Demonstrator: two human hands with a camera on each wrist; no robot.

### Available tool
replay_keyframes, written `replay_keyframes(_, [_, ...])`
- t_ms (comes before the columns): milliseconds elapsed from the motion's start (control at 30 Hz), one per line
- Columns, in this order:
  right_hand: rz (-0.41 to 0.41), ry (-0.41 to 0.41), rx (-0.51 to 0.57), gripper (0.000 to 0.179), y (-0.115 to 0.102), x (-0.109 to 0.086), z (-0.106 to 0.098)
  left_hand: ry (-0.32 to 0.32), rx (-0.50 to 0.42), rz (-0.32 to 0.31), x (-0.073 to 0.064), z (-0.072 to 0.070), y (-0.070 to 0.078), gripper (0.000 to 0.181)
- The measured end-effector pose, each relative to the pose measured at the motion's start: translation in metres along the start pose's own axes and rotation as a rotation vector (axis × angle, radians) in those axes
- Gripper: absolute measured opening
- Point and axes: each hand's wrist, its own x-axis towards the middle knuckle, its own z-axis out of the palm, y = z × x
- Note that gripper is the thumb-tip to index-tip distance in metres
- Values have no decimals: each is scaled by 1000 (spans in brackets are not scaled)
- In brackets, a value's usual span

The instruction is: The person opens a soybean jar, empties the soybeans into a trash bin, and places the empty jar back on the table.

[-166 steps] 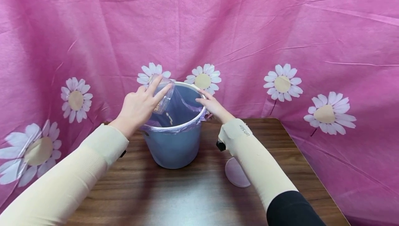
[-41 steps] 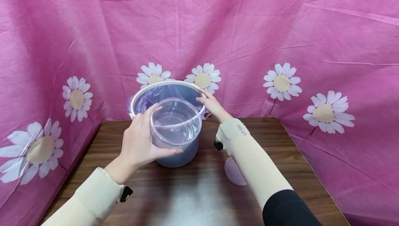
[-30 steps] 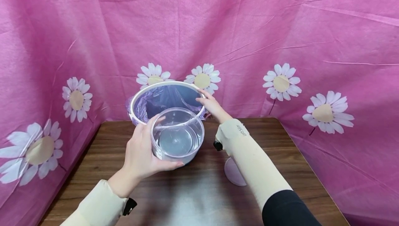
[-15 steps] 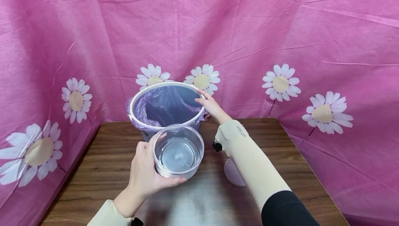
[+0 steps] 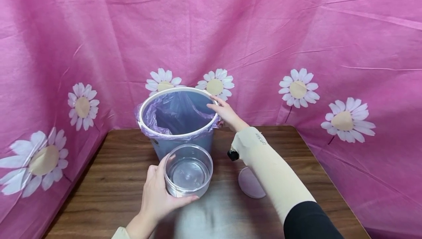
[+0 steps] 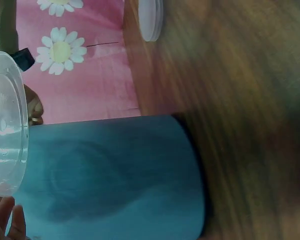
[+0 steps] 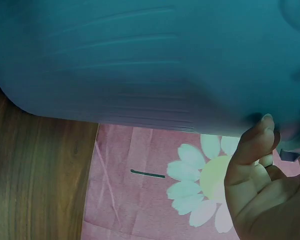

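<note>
My left hand (image 5: 158, 197) grips a clear round plastic tub (image 5: 188, 173) by its side, thumb along the near side and fingers behind the far left. The tub is tilted toward me and looks bare inside. Behind it stands a blue-grey trash can (image 5: 157, 147) with a white rim (image 5: 141, 120) and a purple bag (image 5: 151, 116) lining it. My right hand (image 5: 227, 114) holds the can's right rim; in the right wrist view curled fingers (image 7: 255, 145) lie against its outside. The bottom of the can is partly hidden by the tub.
A pale round lid (image 5: 249, 184) lies on the wooden table (image 5: 112, 180), partly under my right forearm. A pink cloth (image 5: 257, 30) with printed daisies hangs behind and beside the table.
Earlier the left hand tipped the tub over the can and small bits fell in. Since then the tub has turned back and come down toward me. The right hand has stayed on the rim.
</note>
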Motion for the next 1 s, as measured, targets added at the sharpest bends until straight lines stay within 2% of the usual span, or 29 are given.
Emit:
replay_keyframes(300, [-14, 56, -73, 56, -4, -5, -11, -54, 38, -102, -23, 10, -2, 123])
replay_keyframes(567, [-52, 93, -117, 55, -17, -21, -31, -80, 62, -153, -32, 16, -5, 124])
replay_keyframes(833, [-92, 121, -123, 56, -26, -37, -48, -195, 56, -274, -43, 25, -6, 129])
replay_keyframes(1000, [-121, 126, -59, 54, -30, -51, -57, -236, 49, -277, -53, 33, -8, 129])
